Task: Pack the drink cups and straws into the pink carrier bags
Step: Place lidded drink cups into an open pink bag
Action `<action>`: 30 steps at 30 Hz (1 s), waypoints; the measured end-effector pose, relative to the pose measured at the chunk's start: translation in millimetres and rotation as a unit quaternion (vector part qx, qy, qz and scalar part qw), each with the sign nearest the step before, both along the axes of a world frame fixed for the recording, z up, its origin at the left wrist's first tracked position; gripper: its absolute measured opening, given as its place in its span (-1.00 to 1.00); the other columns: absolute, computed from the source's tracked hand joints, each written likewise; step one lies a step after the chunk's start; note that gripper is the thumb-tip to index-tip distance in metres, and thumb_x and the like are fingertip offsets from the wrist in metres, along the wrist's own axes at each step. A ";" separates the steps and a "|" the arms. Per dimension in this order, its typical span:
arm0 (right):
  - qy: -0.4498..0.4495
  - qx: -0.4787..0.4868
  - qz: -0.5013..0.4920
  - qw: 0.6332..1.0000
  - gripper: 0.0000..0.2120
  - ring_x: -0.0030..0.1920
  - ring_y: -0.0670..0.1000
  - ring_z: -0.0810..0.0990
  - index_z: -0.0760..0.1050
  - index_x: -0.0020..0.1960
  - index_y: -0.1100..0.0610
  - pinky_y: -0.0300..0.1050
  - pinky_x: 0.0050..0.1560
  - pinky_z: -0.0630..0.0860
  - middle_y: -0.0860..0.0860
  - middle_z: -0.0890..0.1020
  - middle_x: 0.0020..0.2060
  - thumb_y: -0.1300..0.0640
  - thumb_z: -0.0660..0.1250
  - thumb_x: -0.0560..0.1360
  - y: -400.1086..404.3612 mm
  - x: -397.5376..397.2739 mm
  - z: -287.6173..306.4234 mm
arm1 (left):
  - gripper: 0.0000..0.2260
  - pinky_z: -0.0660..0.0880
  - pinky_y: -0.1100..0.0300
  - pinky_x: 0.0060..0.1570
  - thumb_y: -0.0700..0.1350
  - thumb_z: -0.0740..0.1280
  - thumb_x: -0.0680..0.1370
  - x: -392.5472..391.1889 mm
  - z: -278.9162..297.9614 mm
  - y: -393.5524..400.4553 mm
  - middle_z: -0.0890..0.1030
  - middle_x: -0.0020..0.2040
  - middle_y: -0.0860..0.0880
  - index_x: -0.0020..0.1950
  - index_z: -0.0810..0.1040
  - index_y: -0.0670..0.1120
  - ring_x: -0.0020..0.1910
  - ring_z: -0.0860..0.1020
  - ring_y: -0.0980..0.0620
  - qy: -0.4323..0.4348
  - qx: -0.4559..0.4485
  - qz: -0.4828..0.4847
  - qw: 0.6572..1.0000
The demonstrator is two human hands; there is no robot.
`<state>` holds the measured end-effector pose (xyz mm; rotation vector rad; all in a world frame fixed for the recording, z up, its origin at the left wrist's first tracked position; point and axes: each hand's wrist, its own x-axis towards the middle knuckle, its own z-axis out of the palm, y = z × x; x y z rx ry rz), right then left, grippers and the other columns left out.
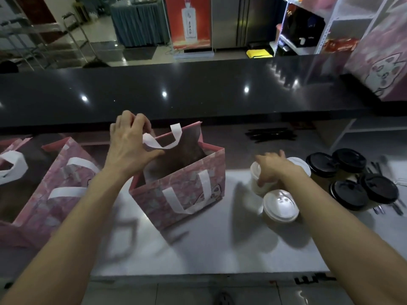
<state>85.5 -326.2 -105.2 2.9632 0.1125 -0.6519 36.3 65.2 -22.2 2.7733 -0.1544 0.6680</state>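
An open pink carrier bag [189, 186] with white handles stands upright in the middle of the steel worktop [198, 249]. My left hand [130, 144] holds its far-left rim beside the back handle and keeps the mouth open. Right of the bag stand three white-lidded cups. My right hand [271, 170] curls round the top of the nearest-left white-lidded cup [258, 183]. Another white-lidded cup [280, 205] stands in front of it, and a third white lid [302, 165] shows behind my hand. Several black-lidded cups [352, 179] stand further right. Black straws [271, 135] lie at the back of the worktop.
More pink bags [52, 183] stand at the left. A raised black counter [176, 91] runs across behind the worktop, with a tall pink bag [378, 64] on its right end. Loose straws [387, 208] lie at the far right near the black-lidded cups.
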 end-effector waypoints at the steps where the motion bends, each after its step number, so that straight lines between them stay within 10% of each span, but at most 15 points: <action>1: -0.001 0.012 0.007 1.000 -0.11 0.45 0.24 0.47 0.36 0.55 0.01 0.29 0.61 0.18 0.15 0.52 0.40 -0.23 0.62 0.34 0.9 3.3 5.0 | -0.51 0.37 -0.09 0.18 0.11 0.73 0.34 -8.0 0.0 3.7 0.47 0.00 0.05 -0.03 0.46 0.06 0.05 0.39 -0.04 0.010 0.001 -0.009 1.000; 4: -0.064 0.092 0.003 0.994 -0.20 0.18 0.25 0.60 0.46 0.42 -0.03 0.12 0.25 0.58 0.11 0.50 0.21 -0.26 0.62 0.29 9.3 6.4 35.6 | -0.68 0.26 -0.08 0.23 0.29 0.61 0.40 -27.8 -0.3 13.4 0.58 -0.11 0.16 -0.20 0.56 0.15 0.13 0.45 -0.02 0.082 0.025 -0.017 0.996; 7: -0.200 0.159 0.010 0.967 -0.14 0.16 0.28 0.61 0.43 0.48 0.00 0.10 0.12 0.56 0.14 0.52 0.21 -0.33 0.57 0.30 25.5 7.7 82.7 | -0.69 0.11 -0.10 0.45 0.38 0.57 0.39 -35.0 -0.8 16.7 0.62 0.11 0.22 -0.07 0.70 0.21 0.45 0.38 0.06 0.158 0.055 0.000 0.986; 11: -0.328 0.314 0.028 0.890 -0.12 0.12 0.15 0.57 0.41 0.42 0.11 0.03 0.04 0.48 0.07 0.56 0.20 -0.44 0.47 0.33 61.5 -4.5 141.3 | -0.29 -0.02 -0.20 0.55 0.55 0.41 0.30 -39.1 3.7 27.8 0.63 0.37 0.24 0.33 0.65 0.21 0.65 0.20 0.01 0.167 0.102 -0.003 0.981; 15: -0.273 0.438 0.109 0.850 -0.11 0.10 0.01 0.53 0.44 0.41 0.01 -0.18 -0.01 0.48 -0.05 0.53 0.18 -0.58 0.36 0.31 109.9 -24.3 168.3 | -0.08 -0.25 -0.30 0.64 0.45 0.52 0.31 -37.0 7.3 43.5 0.43 0.62 0.13 0.62 0.36 0.23 0.78 -0.11 -0.06 0.223 0.075 -0.025 0.972; 22: -0.077 0.247 0.188 0.947 0.02 0.21 -0.03 0.46 0.32 0.48 -0.34 -0.02 0.09 0.44 -0.14 0.48 0.32 -0.72 0.36 0.11 165.3 -19.8 136.2 | 0.31 -0.32 -0.32 0.67 0.53 0.48 0.21 -29.3 -5.5 67.6 -0.06 0.79 0.18 0.78 -0.13 0.18 0.72 -0.41 0.09 0.267 0.056 -0.109 0.956; 30: 0.037 0.100 0.266 0.958 -0.08 0.09 0.00 0.51 0.31 0.56 -0.13 -0.15 -0.12 0.51 -0.06 0.55 0.29 -0.15 0.69 0.33 221.8 -7.3 81.1 | 0.46 -0.46 -0.47 0.55 0.68 0.44 0.16 -33.9 -21.9 73.5 -0.12 0.79 0.10 0.79 -0.26 0.09 0.73 -0.41 -0.11 0.176 0.063 -0.173 0.967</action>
